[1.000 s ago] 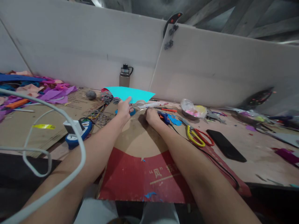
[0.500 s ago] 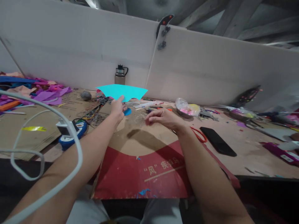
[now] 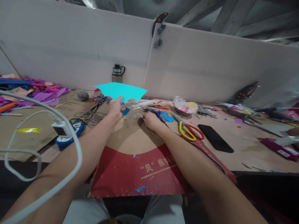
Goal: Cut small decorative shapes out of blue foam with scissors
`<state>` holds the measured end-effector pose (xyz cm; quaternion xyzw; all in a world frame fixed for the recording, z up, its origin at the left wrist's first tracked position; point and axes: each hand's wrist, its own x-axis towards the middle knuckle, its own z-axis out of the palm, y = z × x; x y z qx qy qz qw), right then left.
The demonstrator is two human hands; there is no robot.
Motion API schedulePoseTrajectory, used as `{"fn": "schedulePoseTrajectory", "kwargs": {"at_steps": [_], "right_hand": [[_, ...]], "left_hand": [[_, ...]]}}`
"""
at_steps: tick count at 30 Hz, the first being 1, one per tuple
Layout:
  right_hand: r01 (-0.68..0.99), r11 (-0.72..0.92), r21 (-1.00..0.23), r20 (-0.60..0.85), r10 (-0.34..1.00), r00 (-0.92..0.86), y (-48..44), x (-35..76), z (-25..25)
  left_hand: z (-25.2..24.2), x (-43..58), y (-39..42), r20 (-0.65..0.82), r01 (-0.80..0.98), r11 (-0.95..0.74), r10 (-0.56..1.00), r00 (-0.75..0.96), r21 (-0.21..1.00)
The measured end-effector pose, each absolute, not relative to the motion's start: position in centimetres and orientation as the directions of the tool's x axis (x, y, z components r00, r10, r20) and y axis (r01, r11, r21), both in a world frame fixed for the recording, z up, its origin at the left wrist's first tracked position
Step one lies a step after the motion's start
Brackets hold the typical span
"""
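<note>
My left hand (image 3: pixel 115 107) pinches the lower edge of a bright turquoise paper piece (image 3: pixel 120 91), holding it up above the work board. The paper has a curved, fan-like outline. A blue round piece (image 3: pixel 125 111) shows just below that hand. My right hand (image 3: pixel 151 120) is lowered to the brown middle of the cardboard (image 3: pixel 130 144), its fingers curled together. What they hold, if anything, is hidden. Just behind this hand lies a dark blue tool with a cable, which looks like a glue gun (image 3: pixel 158 114). Blue paper scraps (image 3: pixel 167 117) and yellow-and-red-handled scissors (image 3: pixel 188 130) lie to its right.
A black phone (image 3: pixel 215 138) lies right of the scissors. Left are a blue power strip (image 3: pixel 70 137), a looping white cable (image 3: pixel 78 149) and colored paper scraps (image 3: pixel 46 93). A bottle (image 3: pixel 117 73) stands by the white partition (image 3: pixel 77 46). Rulers (image 3: pixel 142 104) lie behind my hands.
My right hand has moved down and slightly left to the cardboard, uncovering the scissors, blue scraps and cabled tool. My left hand still holds the turquoise paper. The view has shifted slightly.
</note>
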<state>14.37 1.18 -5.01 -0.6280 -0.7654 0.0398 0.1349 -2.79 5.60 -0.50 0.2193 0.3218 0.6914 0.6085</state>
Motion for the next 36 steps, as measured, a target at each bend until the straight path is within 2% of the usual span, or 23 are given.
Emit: {"fn": "schedulePoseTrajectory", "kwargs": {"at_steps": [4, 7, 11, 13, 14, 16, 17, 19, 20, 21, 22, 23, 24, 25, 27, 32, 36], "right_hand": [[0.877, 0.204, -0.435, 0.141, 0.977, -0.157, 0.2, 14.6, -3.8], [0.792, 0.273, -0.546, 0.122, 0.961, -0.247, -1.5, 15.9, -1.4], [0.567, 0.389, -0.726, 0.237, 0.915, -0.325, -3.2, 17.0, 0.6], [0.592, 0.405, -0.696, 0.242, 0.910, -0.338, -3.5, 16.5, 0.4], [0.653, 0.407, -0.638, 0.200, 0.907, -0.370, -3.7, 16.1, 0.2], [0.722, 0.446, -0.529, 0.031, 0.861, -0.508, -4.3, 15.4, 0.1], [0.697, 0.475, -0.537, -0.043, 0.810, -0.585, -4.8, 15.1, 0.3], [0.485, 0.497, -0.720, -0.123, 0.596, -0.794, -5.8, 15.1, 1.0], [0.380, 0.416, -0.826, -0.159, 0.476, -0.865, -6.2, 15.4, 1.3], [0.313, 0.331, -0.890, -0.148, 0.441, -0.885, -6.3, 15.8, 1.6], [0.285, 0.297, -0.911, -0.098, 0.517, -0.850, -6.2, 16.3, 1.7], [0.318, 0.310, -0.896, -0.024, 0.681, -0.732, -5.7, 16.8, 1.5], [0.416, 0.349, -0.840, 0.100, 0.852, -0.514, -5.0, 17.3, 1.0], [0.590, 0.341, -0.732, 0.216, 0.937, -0.273, -4.1, 17.8, 0.4], [0.869, 0.197, -0.454, 0.317, 0.947, -0.049, -2.1, 18.6, -1.3], [0.922, 0.112, -0.369, 0.269, 0.963, -0.010, 0.8, 19.2, -4.5], [0.909, 0.229, -0.349, 0.233, 0.960, -0.152, 0.5, 17.9, -4.7]], "left_hand": [[-0.6, -3.0, 5.8, -0.075, -0.691, -0.051, 0.986, -0.151, 0.721], [-0.3, -3.1, 5.7, -0.080, -0.698, -0.043, 0.987, -0.142, 0.715], [-0.2, -3.0, 5.6, -0.111, -0.705, -0.024, 0.983, -0.145, 0.709], [-0.2, -2.9, 5.6, -0.102, -0.703, -0.028, 0.984, -0.143, 0.711], [-0.3, -2.9, 5.6, -0.094, -0.701, -0.030, 0.986, -0.138, 0.713], [-0.4, -3.0, 5.7, -0.072, -0.696, -0.035, 0.990, -0.124, 0.718], [-0.4, -3.0, 5.8, -0.066, -0.692, -0.038, 0.990, -0.123, 0.721], [-0.3, -3.1, 5.8, -0.055, -0.679, -0.044, 0.991, -0.124, 0.732], [-0.3, -3.2, 5.9, -0.053, -0.671, -0.047, 0.990, -0.128, 0.740], [-0.2, -3.2, 5.9, -0.054, -0.660, -0.046, 0.990, -0.130, 0.750], [-0.2, -3.2, 5.8, -0.054, -0.649, -0.044, 0.990, -0.130, 0.759], [-0.1, -3.2, 5.8, -0.053, -0.639, -0.042, 0.990, -0.129, 0.768], [-0.1, -3.2, 5.8, -0.052, -0.631, -0.041, 0.990, -0.129, 0.775], [0.0, -3.2, 5.8, -0.051, -0.625, -0.041, 0.990, -0.128, 0.780], [0.0, -3.2, 5.7, -0.051, -0.621, -0.038, 0.991, -0.124, 0.783], [0.3, -3.1, 5.4, -0.063, -0.635, -0.029, 0.991, -0.122, 0.772], [0.4, -3.1, 5.3, -0.073, -0.651, -0.020, 0.991, -0.116, 0.759]]}}
